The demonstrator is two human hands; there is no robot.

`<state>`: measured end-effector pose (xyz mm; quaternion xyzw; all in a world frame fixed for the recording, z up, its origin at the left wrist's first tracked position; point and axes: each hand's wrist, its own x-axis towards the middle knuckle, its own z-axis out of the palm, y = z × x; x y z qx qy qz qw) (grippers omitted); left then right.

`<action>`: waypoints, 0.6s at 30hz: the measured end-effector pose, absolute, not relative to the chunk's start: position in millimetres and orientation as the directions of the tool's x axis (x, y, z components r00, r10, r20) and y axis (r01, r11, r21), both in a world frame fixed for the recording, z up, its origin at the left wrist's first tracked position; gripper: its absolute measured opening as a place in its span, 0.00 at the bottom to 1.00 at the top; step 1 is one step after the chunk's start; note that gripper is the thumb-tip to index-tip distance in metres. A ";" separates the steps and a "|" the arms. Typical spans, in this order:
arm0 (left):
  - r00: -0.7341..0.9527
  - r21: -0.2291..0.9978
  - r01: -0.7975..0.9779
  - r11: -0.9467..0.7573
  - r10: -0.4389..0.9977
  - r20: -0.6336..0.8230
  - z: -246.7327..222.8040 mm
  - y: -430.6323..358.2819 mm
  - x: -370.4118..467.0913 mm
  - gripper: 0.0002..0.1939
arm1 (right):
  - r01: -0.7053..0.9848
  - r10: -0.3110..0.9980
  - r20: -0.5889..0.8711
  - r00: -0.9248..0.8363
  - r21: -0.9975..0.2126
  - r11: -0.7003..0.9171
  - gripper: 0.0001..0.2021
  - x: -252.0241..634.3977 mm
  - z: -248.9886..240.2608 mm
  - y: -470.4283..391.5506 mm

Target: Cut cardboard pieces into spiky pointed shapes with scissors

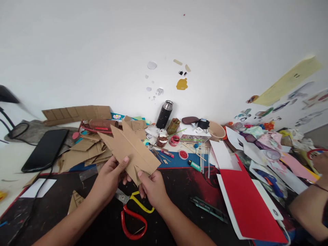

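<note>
Both hands hold a piece of brown cardboard [133, 147] cut with pointed spikes along its upper left end. My left hand [115, 171] pinches its lower left edge, thumb on top. My right hand [152, 186] grips the lower edge beside a narrow slit, with its thumb on the near face. Scissors [133, 213] with one red and one yellow handle lie on the dark mat below the hands, their blades partly hidden by my left hand. A small cardboard scrap [75, 201] sits left of them, partly behind my left forearm.
Cardboard pieces [85, 152] and a black phone [44, 150] lie at left. A black flask [164, 114], paint jars [162, 139] and an open red paint lid [183, 154] stand behind. At right are a utility knife [208, 208], red paper [246, 201], a glue gun [271, 182] and another person's arm [309, 205].
</note>
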<state>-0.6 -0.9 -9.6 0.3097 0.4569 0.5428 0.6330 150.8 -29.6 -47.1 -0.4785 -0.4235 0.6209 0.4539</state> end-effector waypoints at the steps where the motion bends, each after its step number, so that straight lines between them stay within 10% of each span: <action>1: -0.006 0.887 -0.403 0.224 0.969 -0.248 -9.9 -1.1 -0.4 0.30 | -0.159 0.969 -0.213 -0.124 -0.960 -0.231 0.26 150.6 -47.6 -29.5; 18: -0.016 0.921 -0.334 0.201 0.976 -0.219 -16.2 -1.9 -1.2 0.30 | -0.175 0.970 -0.201 -0.135 -0.959 -0.223 0.29 157.6 -54.4 -32.0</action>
